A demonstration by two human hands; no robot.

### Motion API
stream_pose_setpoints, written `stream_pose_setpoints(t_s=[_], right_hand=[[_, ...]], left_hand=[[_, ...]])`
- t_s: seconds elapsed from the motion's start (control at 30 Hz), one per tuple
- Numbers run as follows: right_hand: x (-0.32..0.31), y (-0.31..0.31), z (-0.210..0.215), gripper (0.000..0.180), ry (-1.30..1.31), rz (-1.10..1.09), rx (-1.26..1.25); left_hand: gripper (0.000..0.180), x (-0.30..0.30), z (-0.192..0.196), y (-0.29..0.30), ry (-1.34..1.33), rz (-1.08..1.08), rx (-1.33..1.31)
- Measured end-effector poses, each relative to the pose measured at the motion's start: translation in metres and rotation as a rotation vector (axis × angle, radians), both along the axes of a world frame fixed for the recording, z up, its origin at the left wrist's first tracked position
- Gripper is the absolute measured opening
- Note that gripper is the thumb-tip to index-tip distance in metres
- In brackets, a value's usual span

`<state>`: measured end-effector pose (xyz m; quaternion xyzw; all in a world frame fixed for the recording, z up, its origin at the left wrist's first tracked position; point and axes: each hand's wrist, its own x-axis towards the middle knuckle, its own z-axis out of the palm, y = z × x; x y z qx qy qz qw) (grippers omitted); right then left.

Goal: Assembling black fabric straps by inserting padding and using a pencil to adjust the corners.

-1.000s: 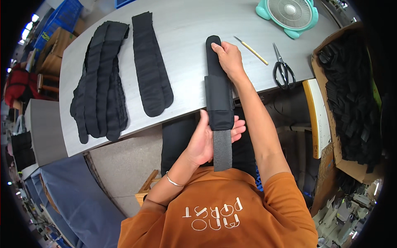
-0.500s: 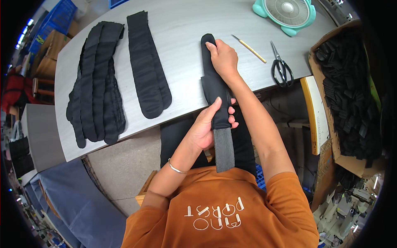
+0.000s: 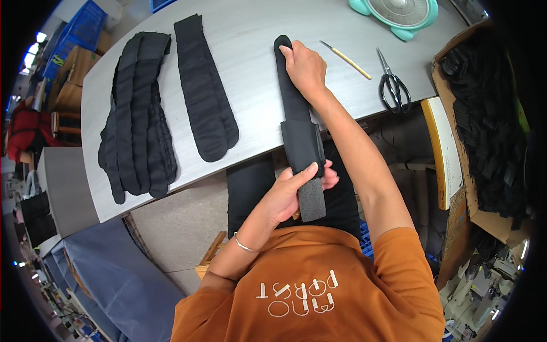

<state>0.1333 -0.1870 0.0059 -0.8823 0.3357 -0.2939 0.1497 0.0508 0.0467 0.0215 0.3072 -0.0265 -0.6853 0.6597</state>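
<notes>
A long black fabric strap with a rounded far end stretches from over the grey table toward my body. Around its nearer half lies a wider, turned-back layer of the cloth. My right hand is closed on the far tip, thumb on top. Close to my lap, my left hand grips the near end, with the thumb above and the fingertips showing on the right side. From that end a dark grey foam-like strip sticks out toward my shirt. How far it runs inside the cloth is hidden.
Flat black strap pieces and a thicker stack of them lie left on the table. To the right are a pointed tool with a pale handle, black-handled scissors, a turquoise fan and a carton of black pieces.
My right hand has moved slightly away from me with the strap's tip. My left hand and the turned-back layer have shifted nearer to my body, and less of the grey strip shows.
</notes>
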Motion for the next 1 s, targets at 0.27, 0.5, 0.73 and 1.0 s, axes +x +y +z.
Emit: stream_pose_setpoints(t_s=[0.27,0.5,0.73,1.0], right_hand=[[-0.002,0.007,-0.004,0.035,0.013,-0.008,0.013],[0.01,-0.005,-0.008,0.032,-0.02,0.049,-0.11],[0.02,-0.012,-0.005,0.033,0.015,0.011,-0.099],[0.019,-0.01,-0.006,0.034,-0.001,-0.026,-0.055]], left_hand=[[0.043,0.016,-0.005,-0.028,0.12,0.087,0.007],[0.03,0.004,0.005,-0.023,0.053,0.115,0.027],[0.037,-0.013,0.0,0.001,0.092,0.088,0.048],[0.091,-0.006,-0.02,0.001,0.425,0.208,0.015]])
